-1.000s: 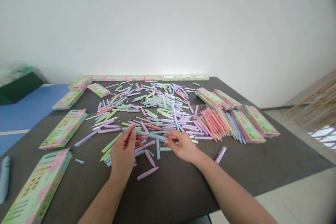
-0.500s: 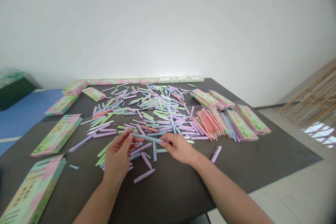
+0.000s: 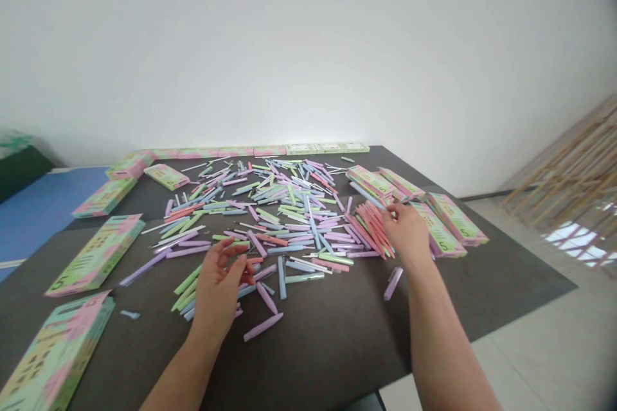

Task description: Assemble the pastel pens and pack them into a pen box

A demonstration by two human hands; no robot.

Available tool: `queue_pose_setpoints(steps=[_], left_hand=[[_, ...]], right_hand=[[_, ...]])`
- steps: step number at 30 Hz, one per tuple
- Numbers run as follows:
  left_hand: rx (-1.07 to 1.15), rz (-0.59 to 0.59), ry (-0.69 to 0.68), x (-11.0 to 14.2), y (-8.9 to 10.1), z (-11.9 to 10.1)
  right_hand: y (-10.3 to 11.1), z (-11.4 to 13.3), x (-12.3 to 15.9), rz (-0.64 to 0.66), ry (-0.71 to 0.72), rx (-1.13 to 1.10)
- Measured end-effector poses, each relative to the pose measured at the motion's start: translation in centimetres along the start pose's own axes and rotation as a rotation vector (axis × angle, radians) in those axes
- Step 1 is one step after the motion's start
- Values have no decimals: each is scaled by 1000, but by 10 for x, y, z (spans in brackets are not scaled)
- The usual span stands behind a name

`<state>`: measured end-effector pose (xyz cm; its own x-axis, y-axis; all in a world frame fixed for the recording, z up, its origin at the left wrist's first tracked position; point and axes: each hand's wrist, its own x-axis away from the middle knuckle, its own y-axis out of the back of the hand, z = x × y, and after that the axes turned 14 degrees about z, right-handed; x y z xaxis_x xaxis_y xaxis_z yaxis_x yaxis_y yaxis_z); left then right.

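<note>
A light blue pen (image 3: 367,194) is pinched at one end by my right hand (image 3: 406,231), above a row of coral pens (image 3: 371,229) on the right of the table. My left hand (image 3: 220,282) hovers with fingers apart and nothing between them, over the near left side of the loose pile. Under and beside it lie green pen barrels (image 3: 187,287) and a purple pen barrel (image 3: 263,327). A blue barrel (image 3: 282,277) rests between the two hands. The pile (image 3: 289,205) mixes purple, green, blue and coral pen parts with thin white refills.
Printed pen boxes (image 3: 96,253) line the left edge and the back of the dark table (image 3: 328,347). More boxes (image 3: 438,229) stand right of the coral pens. A capped purple pen piece (image 3: 393,283) lies near my right forearm. Bamboo poles (image 3: 569,160) lean at far right.
My right hand has moved right and away from me, carrying the blue pen from between both hands to the coral row. My left hand has let go of the pen and stays nearly in place.
</note>
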<state>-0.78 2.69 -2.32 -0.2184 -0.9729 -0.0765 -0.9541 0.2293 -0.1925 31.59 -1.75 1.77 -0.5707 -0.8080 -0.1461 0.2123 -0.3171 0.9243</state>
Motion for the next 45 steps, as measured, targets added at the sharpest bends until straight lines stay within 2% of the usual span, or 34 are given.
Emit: queue_pose_setpoints(steps=[3,6,12,15,18,21,23,26,29,31,34,36,41,45], left_hand=[[-12,-5,-9,1,-2,-1],[-21,-27,-22,2,-4,-3],[-17,-30,-24,3,-5,-4],[-10,-26,-29,3,-4,-2],[-5,-21,-31,3,-4,-2],[-16,-24,-23,4,-6,-2],[-21,-22,-13,5,-8,-3],[-27,-3,4,7,-12,-4],[-38,27,13,12,-16,-11],[-48,47,23,16,-21,-19],[-61,87,59,21,-27,-31],[-101,137,79,21,-29,-36],[-278,292,126,8,-30,-29],[-377,327,143,-2,-30,-16]], right_hand=[[4,-19,-3,83,-169,98],[-2,-26,-2,128,-253,145],[-13,-34,-2,133,-273,168],[-14,-31,-3,45,-222,152],[-13,-14,0,-54,-79,82],[-11,17,13,11,150,-67],[-11,42,27,149,346,-174],[-16,75,49,459,639,-223],[-25,91,58,645,764,-137],[-29,93,53,645,754,-40],[-30,85,37,526,627,85],[-28,75,27,508,554,144],[-25,56,21,643,464,179],[-28,53,26,732,490,133]])
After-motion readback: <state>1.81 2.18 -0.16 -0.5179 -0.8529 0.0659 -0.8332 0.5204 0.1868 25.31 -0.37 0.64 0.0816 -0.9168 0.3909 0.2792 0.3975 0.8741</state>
